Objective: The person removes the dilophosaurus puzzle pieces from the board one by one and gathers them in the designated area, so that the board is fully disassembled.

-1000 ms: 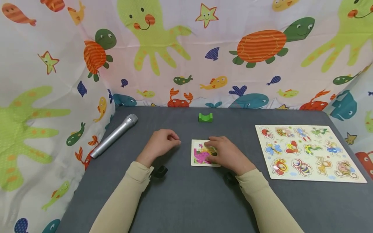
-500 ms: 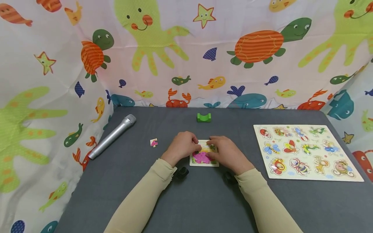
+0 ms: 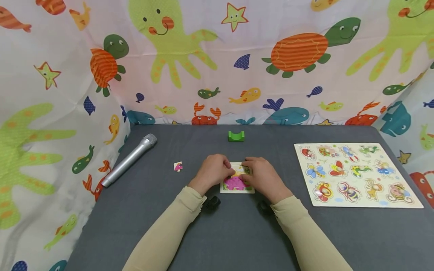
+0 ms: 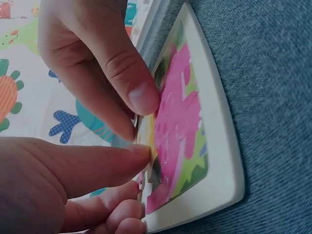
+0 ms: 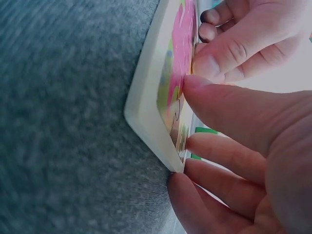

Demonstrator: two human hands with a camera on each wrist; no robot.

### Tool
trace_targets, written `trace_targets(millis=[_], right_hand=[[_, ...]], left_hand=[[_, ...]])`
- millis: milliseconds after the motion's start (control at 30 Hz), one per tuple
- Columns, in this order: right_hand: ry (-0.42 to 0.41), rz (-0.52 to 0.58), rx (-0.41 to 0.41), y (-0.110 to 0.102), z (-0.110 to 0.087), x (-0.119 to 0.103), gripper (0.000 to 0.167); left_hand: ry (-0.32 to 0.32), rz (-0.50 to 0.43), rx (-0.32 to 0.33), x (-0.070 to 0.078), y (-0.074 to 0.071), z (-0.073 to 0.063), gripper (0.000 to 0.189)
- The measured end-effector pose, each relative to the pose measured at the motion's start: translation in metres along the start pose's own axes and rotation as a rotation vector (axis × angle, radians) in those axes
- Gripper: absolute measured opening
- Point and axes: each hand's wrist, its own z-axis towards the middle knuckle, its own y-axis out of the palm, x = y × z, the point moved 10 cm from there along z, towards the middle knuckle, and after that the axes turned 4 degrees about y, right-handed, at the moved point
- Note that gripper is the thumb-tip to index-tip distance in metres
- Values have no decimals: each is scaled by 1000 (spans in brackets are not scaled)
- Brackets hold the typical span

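A small jigsaw puzzle with a pink picture in a cream tray (image 3: 237,192) lies on the grey table between both hands. My left hand (image 3: 213,172) is at its upper left, thumb and fingertips together over a puzzle piece that they mostly hide. A dark gap shows in the picture beside that thumb in the left wrist view. My right hand (image 3: 266,177) holds the tray's right side; in the right wrist view its thumb (image 5: 204,90) lies on the picture and its fingers along the rim. One loose pink-and-white puzzle piece (image 3: 178,166) lies left of the tray.
A silver microphone (image 3: 130,160) lies at the left, a small green block (image 3: 236,136) with a curved top stands behind the tray, and a large insect peg board (image 3: 359,175) lies at the right. A sea-animal curtain (image 3: 237,49) hangs behind the table.
My left hand has moved right from beside the tray onto the puzzle's upper left, uncovering the loose piece. My right hand has stayed on the tray's right side.
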Motion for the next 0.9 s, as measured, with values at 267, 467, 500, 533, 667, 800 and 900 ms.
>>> trace_targets(millis=[267, 467, 500, 533, 667, 800, 900], right_hand=[[7, -6, 3, -1, 0, -1, 47], [15, -20, -13, 1, -1, -1, 46], [17, -21, -13, 1, -1, 0, 45], [17, -22, -12, 1, -1, 0, 45], [10, -25, -7, 1, 0, -1, 45], [8, -23, -8, 1, 0, -1, 46], [13, -21, -11, 1, 0, -1, 46]], left_hand=[[0, -7, 40, 1, -4, -2, 14], [-5, -45, 71, 2, -7, -4, 15], [-4, -47, 76, 2, -7, -4, 15], [-3, -49, 82, 2, -8, -4, 16], [2, -52, 111, 3, -10, -5, 16], [-1, -57, 130, 2, -10, -5, 16], [-2, -65, 135, 2, -11, -4, 15]])
